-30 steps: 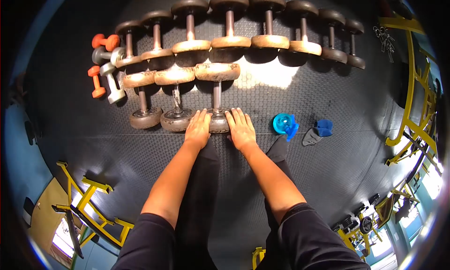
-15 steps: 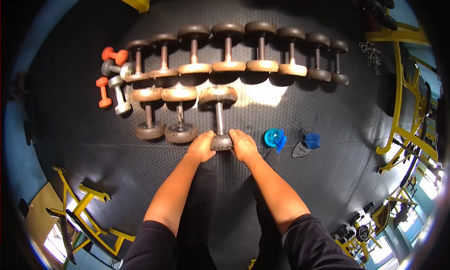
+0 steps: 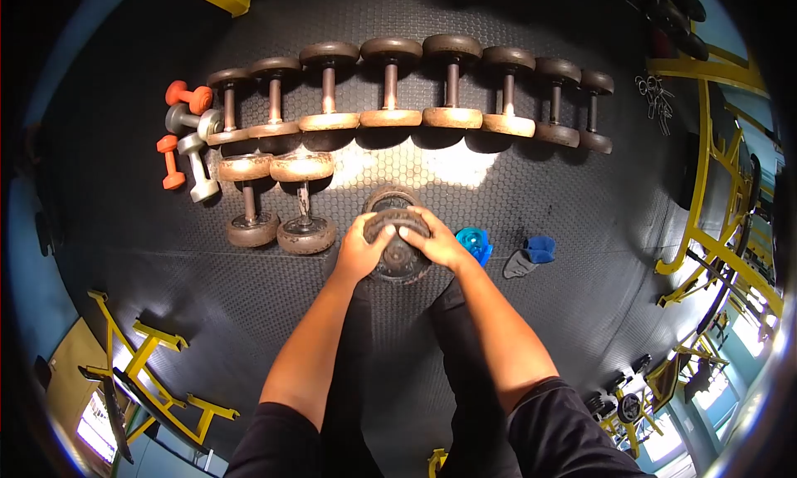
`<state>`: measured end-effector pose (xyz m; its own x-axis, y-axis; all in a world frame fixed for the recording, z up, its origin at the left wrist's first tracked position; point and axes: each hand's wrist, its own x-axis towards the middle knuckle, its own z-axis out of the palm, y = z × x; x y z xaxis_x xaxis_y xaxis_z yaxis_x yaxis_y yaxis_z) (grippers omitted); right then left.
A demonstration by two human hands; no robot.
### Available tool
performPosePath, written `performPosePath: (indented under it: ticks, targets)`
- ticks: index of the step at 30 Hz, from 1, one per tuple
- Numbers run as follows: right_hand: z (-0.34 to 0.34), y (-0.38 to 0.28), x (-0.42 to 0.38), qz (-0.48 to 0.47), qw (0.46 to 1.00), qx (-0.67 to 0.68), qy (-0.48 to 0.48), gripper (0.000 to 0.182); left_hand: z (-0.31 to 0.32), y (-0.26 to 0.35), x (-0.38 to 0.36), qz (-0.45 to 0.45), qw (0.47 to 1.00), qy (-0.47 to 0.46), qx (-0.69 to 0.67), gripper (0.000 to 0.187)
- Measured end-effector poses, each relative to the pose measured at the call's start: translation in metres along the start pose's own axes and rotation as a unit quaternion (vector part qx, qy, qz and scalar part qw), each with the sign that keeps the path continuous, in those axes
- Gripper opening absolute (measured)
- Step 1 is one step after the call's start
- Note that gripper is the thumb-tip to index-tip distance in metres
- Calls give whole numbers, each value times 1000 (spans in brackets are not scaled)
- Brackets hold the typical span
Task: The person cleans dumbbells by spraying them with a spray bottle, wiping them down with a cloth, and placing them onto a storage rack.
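Note:
A large dark dumbbell (image 3: 400,255) stands on end on the black floor, its worn round heads seen almost from above and its handle hidden. My left hand (image 3: 363,247) wraps the left side of the upper head, thumb on the top face. From the right, my right hand (image 3: 437,241) grips the same head, its thumb near the other. Two worn dumbbells (image 3: 249,200) (image 3: 304,200) lie side by side to the left of my hands. A blue bottle (image 3: 473,242) is just right of my right hand.
Beyond my hands runs a row of several dumbbells (image 3: 390,83). Small orange and grey dumbbells (image 3: 198,169) lie at the left. Grey-and-blue gloves (image 3: 531,256) rest right of the bottle. Yellow gym frames (image 3: 696,179) stand at both sides.
The dumbbell has gone from lying tilted away from me to standing on end, clear of the two beside it. Both hands have shifted onto its top, thumbs over the face.

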<state>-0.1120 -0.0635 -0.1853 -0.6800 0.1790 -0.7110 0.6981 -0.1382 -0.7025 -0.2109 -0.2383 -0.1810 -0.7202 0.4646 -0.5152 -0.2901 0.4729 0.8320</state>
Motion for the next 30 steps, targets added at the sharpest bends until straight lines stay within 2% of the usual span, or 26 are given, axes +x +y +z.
performPosePath:
  ticks: [1,2,4,6,8,10,14,19,24,28,30]
  targets:
    - [3,-15,6,-4,998,43,47,61,1,14,13,-27,997,15,71,51]
    - [2,-28,14,-5,998,42,48,61,1,27,23,-54,988,29,141,50]
    - [5,-29,19,37,994,-17,99,55,3,35,21,-72,982,22,172,51]
    - [17,-22,7,-9,983,-90,161,50,1,27,14,-5,980,38,196,42]
    - [20,-10,9,-34,979,-45,193,46,2,21,15,-4,984,34,176,40]
    - [19,-18,7,-33,980,-49,190,43,-1,23,20,-43,985,18,169,48]
    - [16,-18,8,-50,980,-60,181,42,0,20,18,-48,978,8,201,46]
    - [16,-21,7,-39,981,-32,186,44,0,24,18,0,982,25,188,43]
    - [19,-12,8,-76,976,-25,205,46,4,26,16,8,981,39,189,42]
    - [16,-17,3,-93,977,-1,191,53,3,8,18,67,977,49,195,43]
    - [20,-5,8,-115,968,-26,220,51,2,1,18,79,970,59,223,43]
